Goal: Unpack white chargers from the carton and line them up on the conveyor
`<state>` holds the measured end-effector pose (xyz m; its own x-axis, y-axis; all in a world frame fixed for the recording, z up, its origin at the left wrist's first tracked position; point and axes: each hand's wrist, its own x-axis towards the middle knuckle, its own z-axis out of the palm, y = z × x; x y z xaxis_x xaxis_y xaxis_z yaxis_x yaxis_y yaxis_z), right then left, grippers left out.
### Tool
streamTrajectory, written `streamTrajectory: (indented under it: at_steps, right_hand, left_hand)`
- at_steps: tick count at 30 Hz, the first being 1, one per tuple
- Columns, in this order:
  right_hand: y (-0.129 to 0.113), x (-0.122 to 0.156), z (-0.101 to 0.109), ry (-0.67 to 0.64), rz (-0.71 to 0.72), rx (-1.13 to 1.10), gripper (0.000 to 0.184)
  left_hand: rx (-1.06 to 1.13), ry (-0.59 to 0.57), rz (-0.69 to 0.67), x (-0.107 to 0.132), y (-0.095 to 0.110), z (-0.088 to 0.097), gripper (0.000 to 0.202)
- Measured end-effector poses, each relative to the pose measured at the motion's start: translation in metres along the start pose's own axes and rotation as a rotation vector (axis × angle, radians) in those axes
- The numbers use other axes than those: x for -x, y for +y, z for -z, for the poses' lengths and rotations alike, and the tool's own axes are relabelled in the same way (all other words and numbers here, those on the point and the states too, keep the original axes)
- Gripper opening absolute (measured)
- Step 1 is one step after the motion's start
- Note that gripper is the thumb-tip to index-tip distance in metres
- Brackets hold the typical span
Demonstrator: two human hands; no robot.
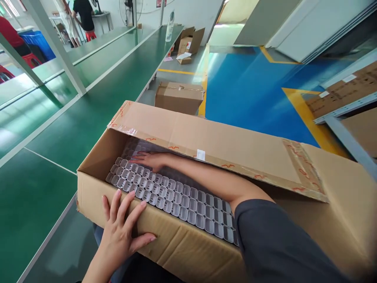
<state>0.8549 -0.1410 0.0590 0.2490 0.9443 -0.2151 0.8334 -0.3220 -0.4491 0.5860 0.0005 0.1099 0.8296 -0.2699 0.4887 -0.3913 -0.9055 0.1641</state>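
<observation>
Cardboard carton (176, 243) fills the middle of view, its 9 o'clock end against the green bench (73, 129); can't tell what it rests on. Lid flap (220, 145) is folded back toward 12 o'clock. The top layer inside is a clear plastic tray (182, 200) w/ rows of small pale cells, running from 10 to 4 o'clock.

R hand (149, 159) reaches in to the tray's 10 o'clock end, palm down, fingers straight and flat on the cells, gripping nothing. L hand (123, 228), at 7 o'clock, lies flat on the outside of the carton's near wall, fingers spread up to the rim, also holding nothing; prob. steadying the box.

Step in hand, as I read it: pressing or feeling the top tray, not yet a lift. Getting it out would need fingers under an edge; thin plastic, likely sags if taken by one end.

Bench runs off to 11 o'clock w/ white lines. Blue floor (250, 86) w/ yellow stripes lies at 1 o'clock, a closed box (178, 96) at 12. People (84, 15) stand far off at 11.
</observation>
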Motion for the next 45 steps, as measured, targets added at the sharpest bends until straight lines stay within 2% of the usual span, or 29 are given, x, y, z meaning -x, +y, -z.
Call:
streamTrajectory:
  at_steps: [4, 8, 11, 16, 20, 25, 28, 34, 38, 40, 42, 45]
  right_hand:
    - [0.001, -0.033, -0.005, -0.108, 0.088, 0.003, 0.124]
    - [-0.002, -0.063, -0.009, -0.207, 0.095, 0.097, 0.135]
    - [-0.004, -0.078, -0.012, -0.237, 0.1, 0.109, 0.137]
    - [-0.005, -0.092, -0.022, -0.192, 0.157, 0.072, 0.124]
    - [-0.007, -0.1, -0.028, -0.272, 0.185, 0.199, 0.123]
    - [-0.01, -0.106, -0.028, -0.266, 0.142, 0.151, 0.101]
    - [-0.012, -0.109, -0.025, -0.277, 0.114, 0.128, 0.104]
    - [-0.019, -0.106, -0.018, -0.257, 0.119, 0.122, 0.094]
    - [-0.025, -0.091, -0.001, -0.225, 0.185, 0.172, 0.089]
    - [-0.028, -0.076, 0.013, -0.173, 0.205, 0.266, 0.096]
    - [-0.034, -0.057, 0.027, -0.092, 0.207, 0.356, 0.11]
    - [-0.046, -0.023, 0.044, 0.011, 0.209, 0.39, 0.124]
  left_hand:
    - [0.023, 0.01, 0.042, 0.0, 0.005, 0.001, 0.068]
    - [0.024, -0.006, 0.044, 0.0, 0.006, 0.001, 0.066]
    - [0.021, -0.011, 0.046, 0.001, 0.006, 0.0, 0.066]
    - [0.004, -0.025, 0.065, 0.004, 0.006, -0.002, 0.069]
    - [0.022, -0.008, 0.085, 0.005, 0.007, -0.004, 0.068]
    - [0.015, -0.016, 0.076, 0.004, 0.006, -0.004, 0.069]
    - [-0.008, -0.022, 0.049, 0.003, 0.005, -0.005, 0.069]
    - [-0.037, -0.05, 0.015, 0.002, 0.003, -0.005, 0.071]
    - [-0.072, -0.106, 0.026, -0.001, 0.002, -0.003, 0.075]
    - [-0.056, -0.117, 0.044, -0.004, 0.004, 0.002, 0.077]
    - [0.008, -0.121, 0.101, -0.008, 0.01, 0.013, 0.069]
    - [0.276, -0.15, 0.215, -0.009, 0.028, 0.037, 0.052]
